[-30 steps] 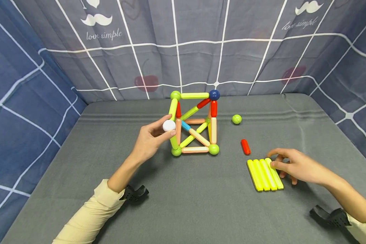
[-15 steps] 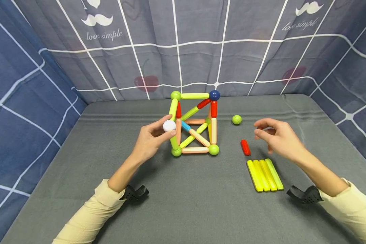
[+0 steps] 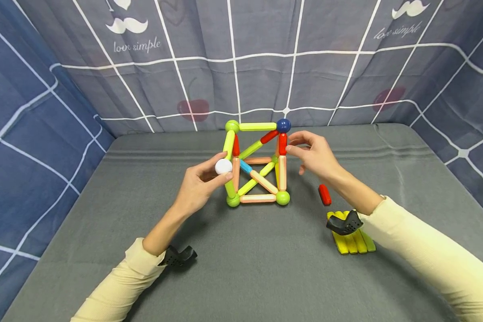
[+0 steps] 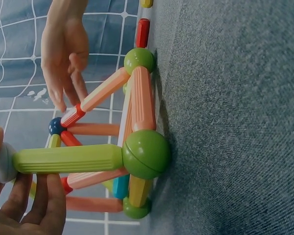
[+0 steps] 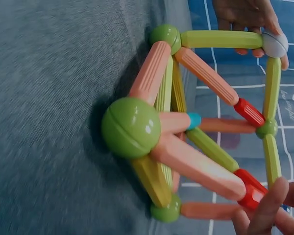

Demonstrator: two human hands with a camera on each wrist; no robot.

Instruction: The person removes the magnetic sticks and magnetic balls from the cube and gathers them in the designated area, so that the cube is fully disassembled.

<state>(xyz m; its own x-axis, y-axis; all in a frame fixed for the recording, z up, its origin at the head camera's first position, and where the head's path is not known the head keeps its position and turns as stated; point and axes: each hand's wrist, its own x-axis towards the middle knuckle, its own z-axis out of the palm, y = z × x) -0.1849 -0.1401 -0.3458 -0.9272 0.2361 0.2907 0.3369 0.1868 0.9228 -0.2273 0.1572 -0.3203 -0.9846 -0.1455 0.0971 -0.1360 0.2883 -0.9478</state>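
Note:
A box-like frame of magnetic sticks and balls [image 3: 258, 198] stands mid-table, with green balls at several corners. My left hand [image 3: 195, 188] pinches the white ball [image 3: 223, 166] at its upper near-left corner; a lime stick [image 4: 68, 159] runs down from that ball to a green ball [image 4: 147, 154]. On the other side, my right hand [image 3: 315, 154] has its relaxed fingertips right at the short red stick [image 3: 283, 144] under the dark blue ball [image 3: 283, 125]. A red stick links there to a peach stick [image 5: 201, 166]. Between the frame's uprights, a blue-and-peach diagonal [image 3: 261, 180] shows.
A loose red stick [image 3: 324, 195] lies right of the frame. Behind it toward me, a row of several yellow sticks [image 3: 348, 243] is partly covered by the right wrist strap [image 3: 346, 222]. A grid-patterned curtain [image 3: 261, 85] closes off the table's back and sides.
My right hand has left the yellow sticks, moving left and away from me to the frame's red stick. It now hides the loose green ball. The left hand stays on the white ball.

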